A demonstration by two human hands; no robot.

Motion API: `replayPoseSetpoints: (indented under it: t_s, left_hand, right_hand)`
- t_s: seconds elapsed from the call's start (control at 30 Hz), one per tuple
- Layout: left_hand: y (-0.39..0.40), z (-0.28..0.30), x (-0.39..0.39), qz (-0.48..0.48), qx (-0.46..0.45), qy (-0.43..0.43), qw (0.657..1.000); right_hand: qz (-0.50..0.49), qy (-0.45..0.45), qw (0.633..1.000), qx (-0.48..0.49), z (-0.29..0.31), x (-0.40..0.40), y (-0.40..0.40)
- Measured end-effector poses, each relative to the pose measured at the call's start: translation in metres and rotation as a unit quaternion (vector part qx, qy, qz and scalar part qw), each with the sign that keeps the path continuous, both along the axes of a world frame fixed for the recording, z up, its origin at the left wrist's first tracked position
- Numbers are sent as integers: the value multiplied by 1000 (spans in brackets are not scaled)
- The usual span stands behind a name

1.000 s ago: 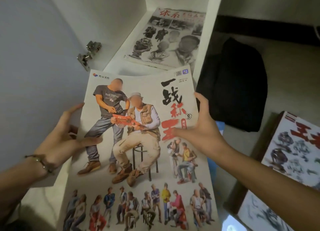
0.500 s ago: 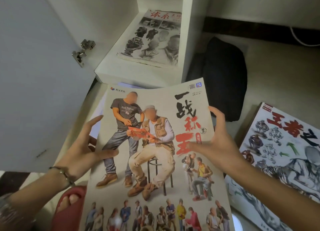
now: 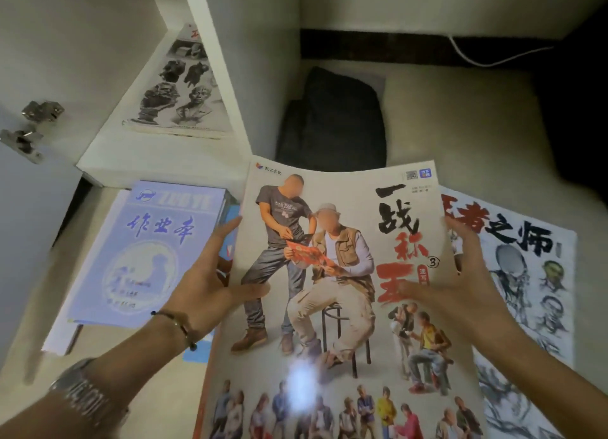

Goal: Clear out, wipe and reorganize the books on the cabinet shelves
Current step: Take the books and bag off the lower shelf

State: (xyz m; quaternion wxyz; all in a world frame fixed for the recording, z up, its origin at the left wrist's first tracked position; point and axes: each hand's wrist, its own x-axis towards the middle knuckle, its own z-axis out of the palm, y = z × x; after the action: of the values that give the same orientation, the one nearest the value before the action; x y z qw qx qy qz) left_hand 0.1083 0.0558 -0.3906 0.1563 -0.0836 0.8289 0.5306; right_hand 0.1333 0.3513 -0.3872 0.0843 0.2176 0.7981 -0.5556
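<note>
Pulled clear of cabinet shelf (image 3: pixel 138 162): big sketch book (image 3: pixel 332 290) now over floor pile, left hand (image 3: pixel 210 284) and right hand (image 3: pixel 460 284) clamping opposite edges (keeps floppy cover flat).

A dark folded cloth (image 3: pixel 332 122) is lying on the floor (image 3: pixel 460 126); a white cable (image 3: pixel 487 60) is running along the wall.

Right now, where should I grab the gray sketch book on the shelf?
Take the gray sketch book by its near short edge, coming from the cabinet's open front. It lies flat on the white shelf, and the cabinet's side wall crowds its right edge.
</note>
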Motion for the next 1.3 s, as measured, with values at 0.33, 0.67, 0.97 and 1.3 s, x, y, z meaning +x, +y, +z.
replayPoseSetpoints:
  t_s: [0.33, 0.67, 0.97, 1.3]
  left_hand:
    - [109, -37, -52, -116, 11, 28, 993]
    - [179, -74, -71, -193, 49, -30, 980]
    - [209, -76, -75, -284, -66, 4, 956]
    - [206, -81, -67, -292, -93, 11, 952]
  right_hand:
    - [-126, -14, 991, 46, -38, 14, 93]
    - [-236, -58, 969, 53, -63, 41, 148]
    - [-271, -99, 953, 97, -75, 52, 170]
    - [-255, -130, 947, 143, -83, 53, 171]
